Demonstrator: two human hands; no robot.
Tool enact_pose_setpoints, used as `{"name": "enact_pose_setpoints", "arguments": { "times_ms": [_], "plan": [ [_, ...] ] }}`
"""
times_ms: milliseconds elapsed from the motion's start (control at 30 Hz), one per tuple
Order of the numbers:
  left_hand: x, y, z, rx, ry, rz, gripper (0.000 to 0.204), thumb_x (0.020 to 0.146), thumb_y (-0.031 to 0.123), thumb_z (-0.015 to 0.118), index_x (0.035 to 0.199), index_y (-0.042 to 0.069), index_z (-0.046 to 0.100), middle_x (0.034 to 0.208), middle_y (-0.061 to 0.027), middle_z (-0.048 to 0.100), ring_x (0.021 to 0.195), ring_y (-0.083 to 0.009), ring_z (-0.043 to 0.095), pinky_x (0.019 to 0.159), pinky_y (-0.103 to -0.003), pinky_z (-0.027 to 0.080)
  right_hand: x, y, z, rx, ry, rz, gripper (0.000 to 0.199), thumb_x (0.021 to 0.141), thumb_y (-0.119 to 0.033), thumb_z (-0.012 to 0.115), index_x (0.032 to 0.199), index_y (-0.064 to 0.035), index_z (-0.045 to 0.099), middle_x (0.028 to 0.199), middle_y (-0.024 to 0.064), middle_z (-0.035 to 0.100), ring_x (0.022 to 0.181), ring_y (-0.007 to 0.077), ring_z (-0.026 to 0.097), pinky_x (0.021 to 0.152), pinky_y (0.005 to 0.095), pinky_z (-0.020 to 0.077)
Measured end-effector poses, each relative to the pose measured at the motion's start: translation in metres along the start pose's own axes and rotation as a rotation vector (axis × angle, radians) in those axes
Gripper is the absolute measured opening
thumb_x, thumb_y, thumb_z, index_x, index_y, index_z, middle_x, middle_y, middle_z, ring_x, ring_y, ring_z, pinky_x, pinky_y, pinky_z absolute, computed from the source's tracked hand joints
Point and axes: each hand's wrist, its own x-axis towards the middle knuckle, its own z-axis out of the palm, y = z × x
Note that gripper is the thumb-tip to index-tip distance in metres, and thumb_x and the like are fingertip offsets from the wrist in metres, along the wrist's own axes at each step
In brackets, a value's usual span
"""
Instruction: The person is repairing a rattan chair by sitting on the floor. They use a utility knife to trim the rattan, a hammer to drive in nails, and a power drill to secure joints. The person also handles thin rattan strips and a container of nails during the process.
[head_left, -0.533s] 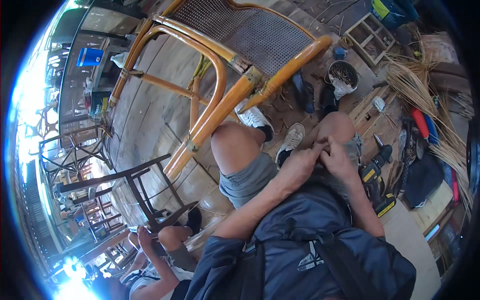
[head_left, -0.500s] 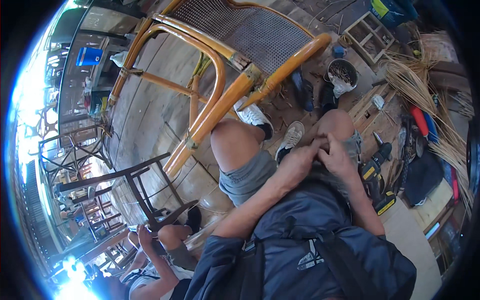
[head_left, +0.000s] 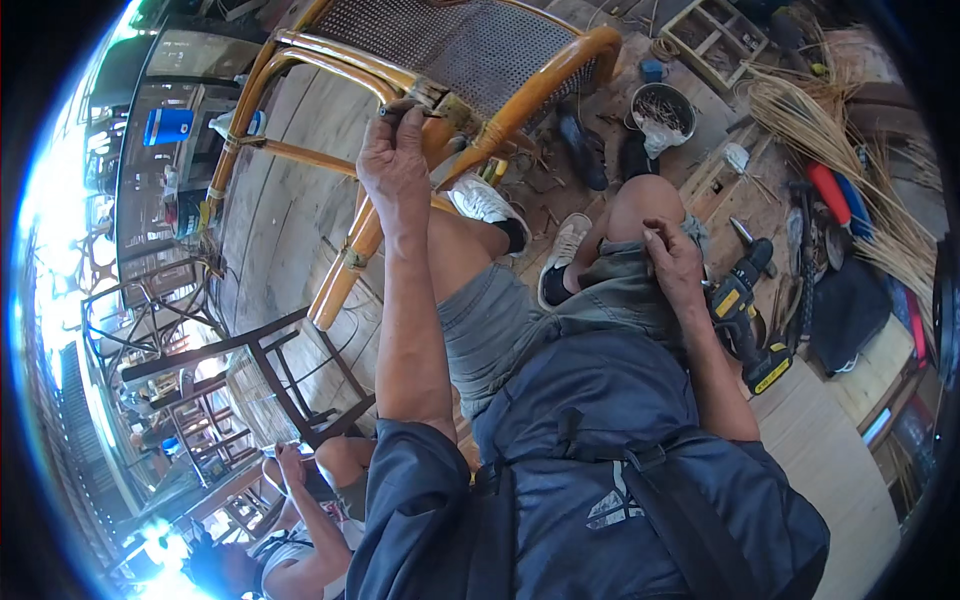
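My left hand (head_left: 398, 165) is raised at the rattan chair (head_left: 545, 105), its thumb and fingers pinched on a small dark piece (head_left: 402, 106) whose kind I cannot make out. That piece is at the chair's frame, close to a joint where the bare ends of the poles show. The chair has glossy orange-brown poles and a woven cane panel, and leans over on its side in front of my legs. My right hand (head_left: 674, 262) lies by my right knee, fingers loosely bent and apart, with nothing seen in it.
Right of my leg lies a black and yellow cordless drill (head_left: 738, 305). Beyond it are a red-handled tool (head_left: 828, 192), a dark cloth (head_left: 848, 315) and bundled cane strands (head_left: 810, 125). A pot of scraps (head_left: 664, 112) stands ahead. Another person (head_left: 310, 530) sits at lower left near a dark chair frame (head_left: 270, 370).
My hands were together over my right knee. The left has swung up and left to the chair joint with the small dark piece; the right stays near the knee, its fingers loosened.
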Motion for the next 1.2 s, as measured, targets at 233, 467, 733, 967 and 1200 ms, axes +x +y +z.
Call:
{"name": "enact_pose_setpoints", "arguments": {
  "times_ms": [233,467,733,967,1200],
  "plan": [
    [-0.007,0.002,0.011,0.091,-0.029,-0.051,0.014,0.091,0.011,0.059,0.098,-0.001,0.064,0.084,-0.0038,0.065,0.076,-0.0081,0.059,0.069,-0.023,0.048,-0.001,0.007,-0.003,0.189,-0.003,-0.028,0.023,0.093,-0.015,0.055,0.110,0.0001,0.059,0.068,-0.0009,0.055,0.052,0.0044,0.048,0.048,0.0203,0.0381],
    [-0.001,-0.008,0.012,0.336,-0.055,0.086,0.017,0.092,0.014,0.059,0.100,0.001,0.066,0.087,-0.0041,0.067,0.081,-0.0087,0.059,0.075,-0.023,0.048,0.000,0.008,-0.002,0.199,-0.036,-0.030,0.025,0.094,-0.016,0.054,0.112,0.0008,0.058,0.070,0.0003,0.056,0.050,0.0048,0.048,0.047,0.0199,0.0375],
    [0.000,-0.016,0.005,0.482,-0.092,0.199,0.019,0.094,0.018,0.056,0.102,0.003,0.065,0.087,-0.0077,0.069,0.080,-0.0131,0.063,0.073,-0.026,0.049,-0.002,0.001,0.002,0.214,-0.067,-0.042,0.024,0.092,-0.016,0.055,0.108,0.0016,0.060,0.068,0.0014,0.057,0.051,0.0055,0.050,0.047,0.0212,0.0395],
    [0.001,-0.014,0.006,0.439,-0.089,0.177,0.023,0.093,0.020,0.058,0.098,-0.001,0.063,0.086,-0.0097,0.068,0.077,-0.0150,0.062,0.071,-0.028,0.049,-0.004,0.007,0.002,0.212,-0.042,-0.079,0.024,0.092,-0.016,0.055,0.108,0.0009,0.061,0.068,0.0008,0.057,0.053,0.0050,0.050,0.049,0.0210,0.0401],
    [0.006,-0.008,0.005,0.531,-0.122,0.133,0.028,0.094,0.023,0.055,0.098,-0.003,0.062,0.088,-0.0110,0.067,0.079,-0.0189,0.061,0.074,-0.031,0.047,-0.005,0.005,0.001,0.196,-0.033,-0.051,0.024,0.092,-0.017,0.056,0.107,0.0005,0.061,0.069,0.0009,0.057,0.054,0.0051,0.051,0.050,0.0206,0.0407]
  ]
}}
